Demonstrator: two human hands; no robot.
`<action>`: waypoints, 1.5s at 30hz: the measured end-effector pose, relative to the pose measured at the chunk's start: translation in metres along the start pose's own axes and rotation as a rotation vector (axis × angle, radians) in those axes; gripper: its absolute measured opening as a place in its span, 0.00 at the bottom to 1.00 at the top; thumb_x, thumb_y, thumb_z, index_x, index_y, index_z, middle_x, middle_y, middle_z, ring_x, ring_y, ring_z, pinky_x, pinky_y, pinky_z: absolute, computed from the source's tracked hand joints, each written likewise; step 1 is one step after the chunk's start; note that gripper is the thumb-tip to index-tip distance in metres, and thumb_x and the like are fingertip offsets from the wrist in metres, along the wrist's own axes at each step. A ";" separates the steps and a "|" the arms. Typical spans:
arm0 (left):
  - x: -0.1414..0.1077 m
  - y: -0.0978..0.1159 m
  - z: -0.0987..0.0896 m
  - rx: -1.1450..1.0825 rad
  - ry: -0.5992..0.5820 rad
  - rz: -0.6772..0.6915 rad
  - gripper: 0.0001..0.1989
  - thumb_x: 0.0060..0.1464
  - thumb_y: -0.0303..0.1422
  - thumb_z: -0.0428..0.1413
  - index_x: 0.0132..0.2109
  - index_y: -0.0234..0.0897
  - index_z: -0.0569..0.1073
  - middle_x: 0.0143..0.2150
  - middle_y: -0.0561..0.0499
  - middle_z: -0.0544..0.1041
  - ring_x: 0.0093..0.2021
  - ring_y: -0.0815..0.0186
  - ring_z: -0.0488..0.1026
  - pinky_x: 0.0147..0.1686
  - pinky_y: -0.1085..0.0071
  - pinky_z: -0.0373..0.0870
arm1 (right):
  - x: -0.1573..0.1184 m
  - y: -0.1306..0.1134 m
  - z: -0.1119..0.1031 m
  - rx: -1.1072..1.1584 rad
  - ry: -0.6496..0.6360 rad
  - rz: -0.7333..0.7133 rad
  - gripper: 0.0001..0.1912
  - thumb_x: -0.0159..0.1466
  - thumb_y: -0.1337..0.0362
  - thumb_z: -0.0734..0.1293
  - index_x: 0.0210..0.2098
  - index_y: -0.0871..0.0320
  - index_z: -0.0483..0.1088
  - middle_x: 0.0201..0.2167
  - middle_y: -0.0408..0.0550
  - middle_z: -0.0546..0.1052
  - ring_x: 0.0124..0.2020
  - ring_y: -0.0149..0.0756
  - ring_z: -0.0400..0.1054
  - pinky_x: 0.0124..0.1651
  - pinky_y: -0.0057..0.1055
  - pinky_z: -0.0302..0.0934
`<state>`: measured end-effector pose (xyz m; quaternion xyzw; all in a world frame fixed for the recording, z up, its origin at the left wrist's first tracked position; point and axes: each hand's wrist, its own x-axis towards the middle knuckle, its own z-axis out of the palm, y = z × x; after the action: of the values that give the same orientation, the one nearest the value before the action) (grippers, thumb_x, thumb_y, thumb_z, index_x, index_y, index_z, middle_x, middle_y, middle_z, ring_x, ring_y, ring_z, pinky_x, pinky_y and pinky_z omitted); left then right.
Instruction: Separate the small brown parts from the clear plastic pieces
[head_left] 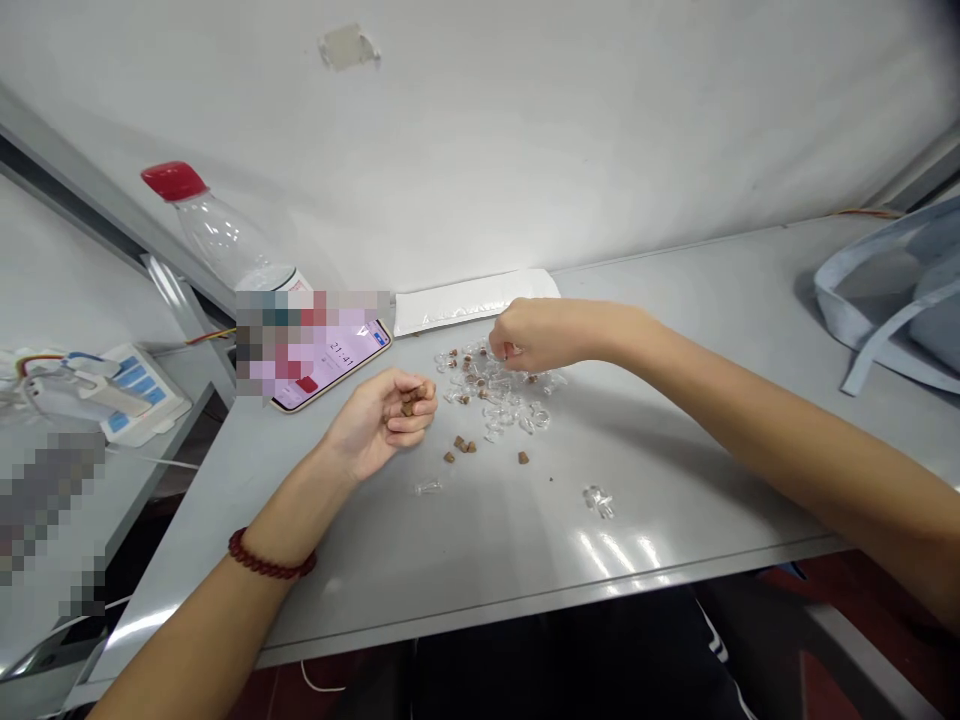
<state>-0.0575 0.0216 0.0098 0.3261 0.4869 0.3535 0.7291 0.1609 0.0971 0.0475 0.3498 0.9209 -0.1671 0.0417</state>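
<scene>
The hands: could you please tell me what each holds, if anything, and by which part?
Left hand: several corks, cupped whole. Right hand: cannot be told.

Bracelet [268, 567] on L forearm [195, 630]: dk red, rounded beads, 1 strand. R forearm [720, 410] bare. Clothes [555, 650] over lap v. dk, w/ white stripes [718, 650] on R side.

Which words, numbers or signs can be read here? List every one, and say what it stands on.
"21:41", on the screen of the phone.
Too small to read: the phone's other on-screen text.
Blurred: the label on the red-capped bottle, and any print on the white box with blue patches.
</scene>
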 end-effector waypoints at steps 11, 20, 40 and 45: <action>0.002 -0.007 0.002 0.147 0.027 -0.015 0.13 0.57 0.32 0.53 0.25 0.31 0.67 0.21 0.57 0.59 0.14 0.82 0.47 0.12 0.83 0.42 | 0.007 -0.025 0.023 -0.101 -0.060 -0.094 0.05 0.56 0.74 0.64 0.25 0.62 0.67 0.29 0.47 0.66 0.24 0.27 0.54 0.26 0.30 0.46; 0.001 -0.013 0.004 0.347 -0.058 -0.005 0.18 0.58 0.42 0.53 0.28 0.32 0.71 0.22 0.57 0.58 0.15 0.82 0.43 0.15 0.80 0.38 | 0.005 -0.037 0.020 0.027 0.119 -0.314 0.03 0.56 0.73 0.65 0.26 0.63 0.68 0.29 0.46 0.63 0.30 0.31 0.56 0.30 0.29 0.49; -0.012 -0.004 0.010 0.031 -0.113 0.180 0.14 0.49 0.30 0.52 0.18 0.33 0.61 0.18 0.59 0.51 0.15 0.79 0.42 0.14 0.80 0.42 | 0.011 0.002 0.014 0.329 0.028 -0.319 0.03 0.52 0.71 0.66 0.27 0.61 0.72 0.29 0.43 0.72 0.30 0.29 0.61 0.35 0.29 0.54; -0.012 0.004 0.005 -0.058 -0.036 0.152 0.08 0.44 0.28 0.50 0.20 0.32 0.66 0.19 0.56 0.56 0.15 0.79 0.46 0.13 0.81 0.46 | 0.017 0.000 0.025 0.206 -0.016 -0.293 0.02 0.54 0.70 0.65 0.26 0.61 0.71 0.28 0.43 0.70 0.27 0.28 0.59 0.31 0.29 0.53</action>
<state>-0.0568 0.0131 0.0201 0.3474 0.4371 0.4157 0.7179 0.1467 0.0997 0.0207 0.2130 0.9397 -0.2674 -0.0119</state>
